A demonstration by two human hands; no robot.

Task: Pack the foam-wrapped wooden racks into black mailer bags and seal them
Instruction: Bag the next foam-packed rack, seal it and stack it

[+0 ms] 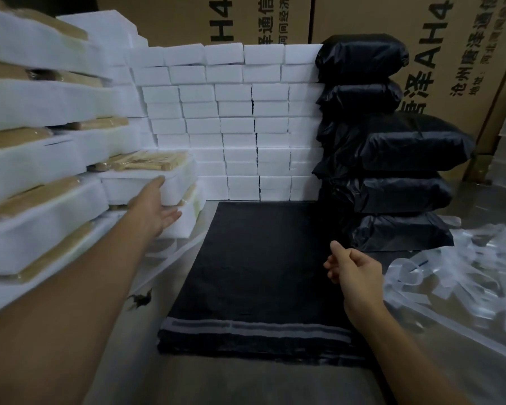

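A stack of flat black mailer bags lies on the table in front of me, with its grey seal strips toward me. At the left a foam-wrapped wooden rack sticks out of a tall pile of such racks. My left hand grips the near end of that rack, thumb on the foam's top edge and fingers underneath. My right hand hovers over the right edge of the bag stack, fingers loosely curled and thumb raised, holding nothing.
Several filled, sealed black bags are piled at the back right. A wall of white foam blocks runs along the back before cardboard boxes. Peeled clear strips litter the table at the right.
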